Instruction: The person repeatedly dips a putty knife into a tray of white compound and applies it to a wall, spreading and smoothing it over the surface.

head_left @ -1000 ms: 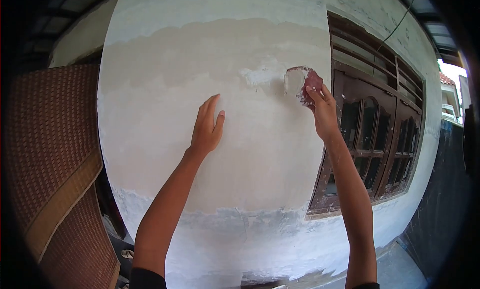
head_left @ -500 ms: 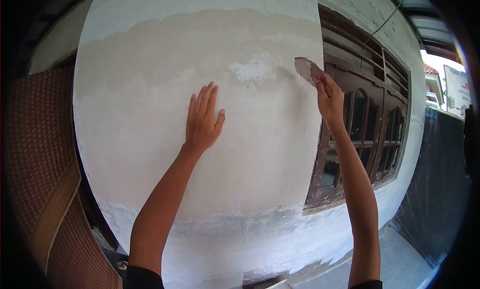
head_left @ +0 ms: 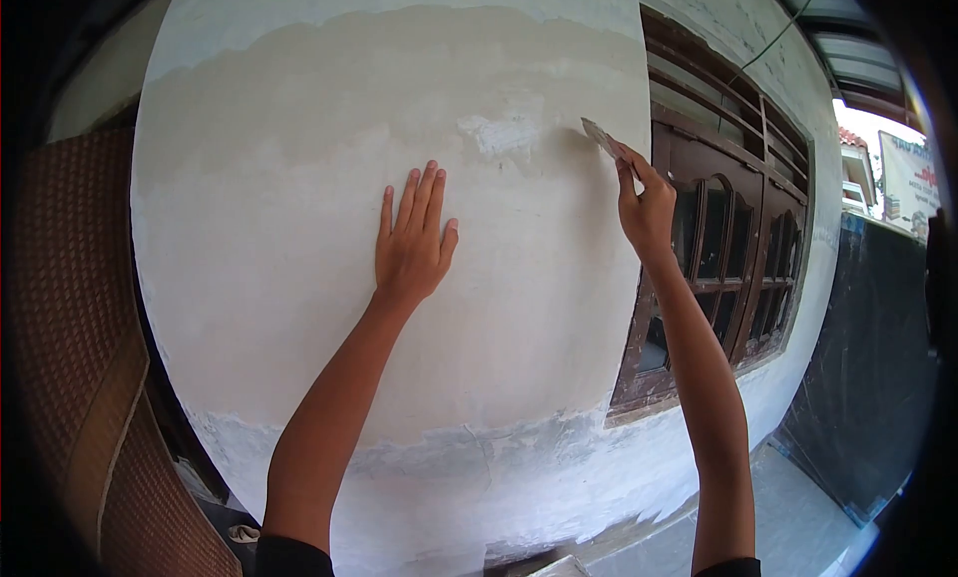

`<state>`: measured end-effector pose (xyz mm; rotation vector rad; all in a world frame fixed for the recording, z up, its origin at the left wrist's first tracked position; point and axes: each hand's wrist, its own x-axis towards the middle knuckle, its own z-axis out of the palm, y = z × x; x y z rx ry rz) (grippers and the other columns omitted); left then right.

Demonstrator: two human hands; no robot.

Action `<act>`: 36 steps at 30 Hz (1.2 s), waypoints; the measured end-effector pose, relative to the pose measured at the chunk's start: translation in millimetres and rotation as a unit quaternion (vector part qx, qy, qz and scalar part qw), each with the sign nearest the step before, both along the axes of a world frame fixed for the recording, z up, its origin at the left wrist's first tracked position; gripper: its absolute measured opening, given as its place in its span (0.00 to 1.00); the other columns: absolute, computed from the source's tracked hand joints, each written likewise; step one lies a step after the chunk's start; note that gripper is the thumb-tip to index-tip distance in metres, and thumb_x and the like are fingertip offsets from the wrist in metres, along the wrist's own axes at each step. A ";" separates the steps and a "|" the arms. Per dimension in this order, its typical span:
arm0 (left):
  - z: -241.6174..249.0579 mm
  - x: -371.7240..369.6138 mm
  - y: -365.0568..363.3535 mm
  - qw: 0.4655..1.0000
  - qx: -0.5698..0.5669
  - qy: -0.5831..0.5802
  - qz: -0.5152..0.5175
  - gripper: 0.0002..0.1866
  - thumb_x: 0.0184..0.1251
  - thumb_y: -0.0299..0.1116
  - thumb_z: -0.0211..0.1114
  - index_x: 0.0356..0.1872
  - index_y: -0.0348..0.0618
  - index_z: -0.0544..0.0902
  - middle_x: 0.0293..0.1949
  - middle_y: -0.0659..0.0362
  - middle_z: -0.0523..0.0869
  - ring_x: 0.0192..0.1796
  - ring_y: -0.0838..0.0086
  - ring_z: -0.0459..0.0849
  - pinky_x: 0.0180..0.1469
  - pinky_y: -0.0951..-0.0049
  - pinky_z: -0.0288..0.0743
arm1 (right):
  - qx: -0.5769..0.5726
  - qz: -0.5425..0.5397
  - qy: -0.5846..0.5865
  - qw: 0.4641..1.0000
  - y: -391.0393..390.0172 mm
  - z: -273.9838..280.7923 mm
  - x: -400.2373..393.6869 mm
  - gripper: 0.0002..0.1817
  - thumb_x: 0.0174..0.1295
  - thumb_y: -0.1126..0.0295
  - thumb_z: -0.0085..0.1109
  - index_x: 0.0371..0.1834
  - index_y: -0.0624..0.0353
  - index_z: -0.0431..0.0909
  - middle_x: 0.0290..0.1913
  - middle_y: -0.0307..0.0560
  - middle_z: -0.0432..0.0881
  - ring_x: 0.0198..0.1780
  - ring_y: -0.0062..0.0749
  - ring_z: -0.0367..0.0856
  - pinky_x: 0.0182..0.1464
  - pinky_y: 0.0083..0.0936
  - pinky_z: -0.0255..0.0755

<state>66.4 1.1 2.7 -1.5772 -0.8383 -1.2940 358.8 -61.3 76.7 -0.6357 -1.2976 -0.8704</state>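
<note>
My left hand [head_left: 414, 236] lies flat on the plastered wall [head_left: 289, 248], fingers pointing up and slightly spread. My right hand [head_left: 647, 206] grips a putty knife [head_left: 601, 136] near the wall's right edge. The blade is turned nearly edge-on and points up and left. Between the hands, a little higher than my left fingertips, is a rough white patch of filler [head_left: 499, 133]. A beige coat covers the wall's middle, with paler bands above and below it.
Right of the wall section is a brown wooden window [head_left: 728, 228] with bars above. A woven brown panel [head_left: 70, 248] stands at the left. A dark sheet [head_left: 858, 348] and a banner [head_left: 906, 183] are at far right. Grey floor [head_left: 669, 537] shows below.
My right hand has moved slightly left and turned the putty knife from showing its flat face to nearly edge-on. My left hand stays on the wall, its fingers a bit more spread.
</note>
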 end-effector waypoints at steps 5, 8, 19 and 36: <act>-0.4 -0.1 0.7 1.000 0.006 -0.002 0.006 0.32 0.75 0.40 0.49 0.77 0.43 0.57 0.78 0.58 0.58 0.79 0.65 0.56 0.79 0.53 0.44 | 0.029 0.014 -0.038 0.999 -1.4 6.0 -32.5 0.13 0.67 0.76 0.58 0.53 0.55 0.84 0.44 0.57 0.87 0.47 0.44 0.88 0.50 0.31 0.79; -1.4 -0.9 1.0 1.000 0.000 -0.002 0.014 0.32 0.75 0.40 0.49 0.77 0.43 0.57 0.78 0.59 0.58 0.79 0.66 0.56 0.79 0.53 0.44 | 0.037 0.021 -0.073 0.996 3.0 9.7 -45.1 0.14 0.65 0.79 0.58 0.53 0.56 0.84 0.46 0.55 0.87 0.48 0.44 0.87 0.50 0.32 0.79; -6.1 1.8 -2.3 0.999 -0.009 -0.010 0.035 0.33 0.76 0.42 0.48 0.78 0.45 0.55 0.79 0.60 0.56 0.80 0.68 0.54 0.80 0.53 0.43 | 0.086 -0.082 -0.076 0.990 12.6 -8.8 -4.3 0.16 0.65 0.80 0.58 0.55 0.56 0.83 0.50 0.52 0.86 0.52 0.45 0.86 0.54 0.33 0.79; -8.4 4.0 0.8 0.999 -0.009 0.000 0.036 0.33 0.75 0.39 0.49 0.78 0.44 0.54 0.79 0.58 0.56 0.80 0.64 0.54 0.79 0.51 0.42 | -0.011 -0.192 -0.141 0.971 43.9 -39.4 7.7 0.22 0.54 0.80 0.63 0.56 0.60 0.81 0.57 0.52 0.83 0.57 0.52 0.81 0.61 0.37 0.76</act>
